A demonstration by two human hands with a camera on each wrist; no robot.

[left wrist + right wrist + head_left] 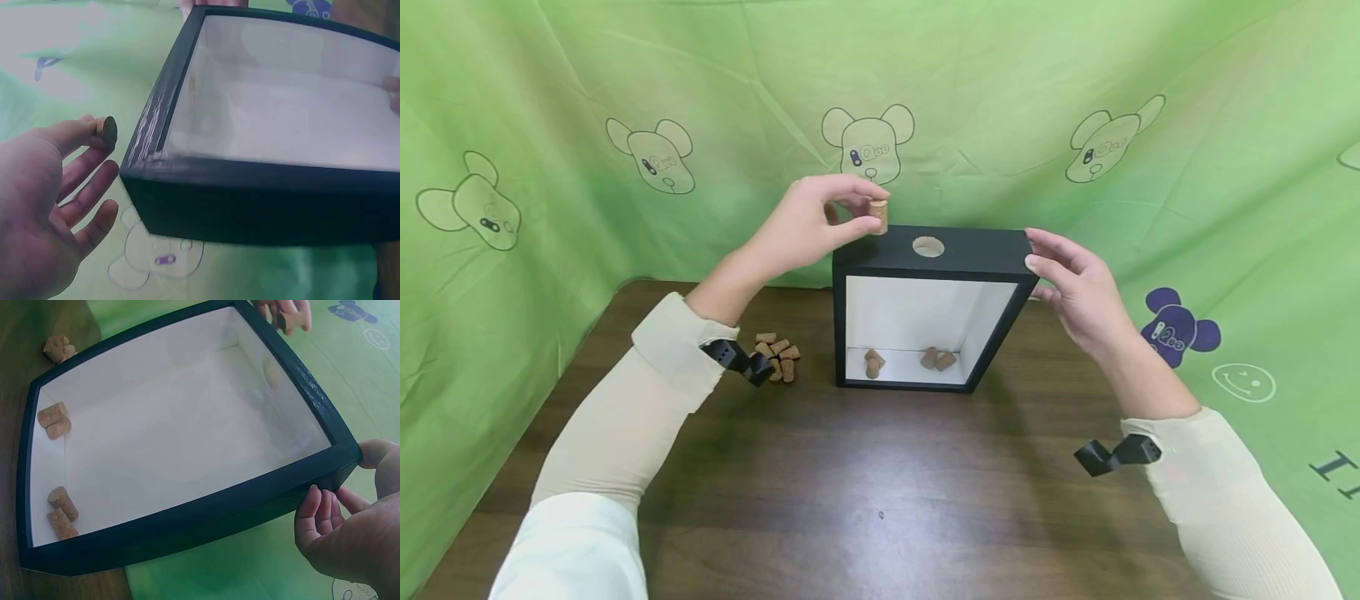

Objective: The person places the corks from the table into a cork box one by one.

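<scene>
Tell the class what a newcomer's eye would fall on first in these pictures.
Probably the black box, white inside, standing on the table with a round hole in its top. Next might come the cork pinched in the left grip, near the left end of that top. The heap of corks on the table, left of the box, likely follows.

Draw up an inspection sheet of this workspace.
Surface: brown wooden table, glare toward the front.
Job's things: black box standing upright, hole on top; four corks inside; cork pile on the table beside it.
Clutter: one small speck.
Hands: left hand pinches a cork beside the hole; right hand holds the box's upper corner.
Cables: nothing seen.
Surroundings: green cloth with printed cartoon faces.
</scene>
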